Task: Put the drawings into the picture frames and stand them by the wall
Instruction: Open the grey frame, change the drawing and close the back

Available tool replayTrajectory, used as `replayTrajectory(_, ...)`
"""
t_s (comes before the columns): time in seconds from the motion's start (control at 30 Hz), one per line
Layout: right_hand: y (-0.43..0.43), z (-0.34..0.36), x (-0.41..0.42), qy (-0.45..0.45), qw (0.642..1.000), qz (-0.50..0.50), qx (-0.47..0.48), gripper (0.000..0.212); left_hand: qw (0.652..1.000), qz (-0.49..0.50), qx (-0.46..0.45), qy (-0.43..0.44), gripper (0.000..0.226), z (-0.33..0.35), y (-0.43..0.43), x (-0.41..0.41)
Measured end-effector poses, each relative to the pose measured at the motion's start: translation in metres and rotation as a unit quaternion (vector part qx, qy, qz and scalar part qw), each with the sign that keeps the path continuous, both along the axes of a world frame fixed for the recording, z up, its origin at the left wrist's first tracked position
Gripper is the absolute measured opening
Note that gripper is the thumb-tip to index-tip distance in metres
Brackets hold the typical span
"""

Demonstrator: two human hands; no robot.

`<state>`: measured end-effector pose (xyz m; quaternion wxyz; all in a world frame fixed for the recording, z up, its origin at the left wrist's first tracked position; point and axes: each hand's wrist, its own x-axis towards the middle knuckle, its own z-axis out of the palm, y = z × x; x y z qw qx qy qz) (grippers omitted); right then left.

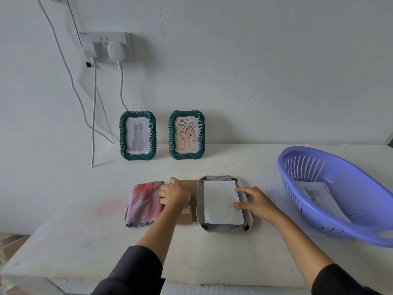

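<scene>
My right hand (253, 202), fingers straight, pressed the drawing (221, 201) flat in the face-down frame (200, 201) while my left hand (175, 193) gripped the backing board (191, 211), best lowered on squarely.

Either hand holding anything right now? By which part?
Left hand grips the backing board by its left edge. Right hand holds nothing: its fingertips rest on the right edge of the paper in the frame.

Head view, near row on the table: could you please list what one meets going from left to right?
First a pink-red crumpled cloth, then a brown cardboard backing board, a grey ribbed picture frame lying face down, and a purple slotted plastic basket.
</scene>
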<state>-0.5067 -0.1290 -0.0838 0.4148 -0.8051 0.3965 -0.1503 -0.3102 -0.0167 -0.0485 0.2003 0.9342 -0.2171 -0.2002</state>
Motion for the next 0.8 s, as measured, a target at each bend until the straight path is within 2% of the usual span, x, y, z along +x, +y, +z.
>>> replayTrajectory(0.3, -0.001, -0.001, 0.002, 0.012, 1.0, -0.002, 0.007, 0.053, 0.998, 0.016, -0.06, 0.028, 0.06, 0.008, 0.003, 0.014)
replayTrajectory(0.43, -0.002, -0.001, 0.003, 0.018, 1.0, -0.008, 0.009, 0.053, 0.989, 0.002, -0.144, 0.024, 0.051, 0.012, 0.009, 0.024)
replayTrajectory(0.53, -0.002, 0.0, 0.004, 0.015, 1.0, -0.012, 0.009, 0.052, 0.981, 0.003, -0.193, -0.016, 0.045, 0.023, 0.013, 0.029)
replayTrajectory(0.67, 0.001, 0.007, 0.004, 0.005, 1.0, -0.015, 0.003, 0.042, 0.959, 0.033, -0.275, -0.052, 0.043, 0.046, 0.017, 0.033)
replayTrajectory(0.73, 0.005, 0.012, 0.006, -0.011, 0.997, -0.059, -0.048, 0.041, 0.945, 0.024, -0.325, -0.033, 0.048, 0.058, 0.015, 0.027)
replayTrajectory(0.8, 0.014, 0.025, 0.01, -0.039, 0.992, -0.086, -0.081, 0.039, 0.929, 0.01, -0.366, 0.046, 0.056, 0.063, 0.01, 0.012)
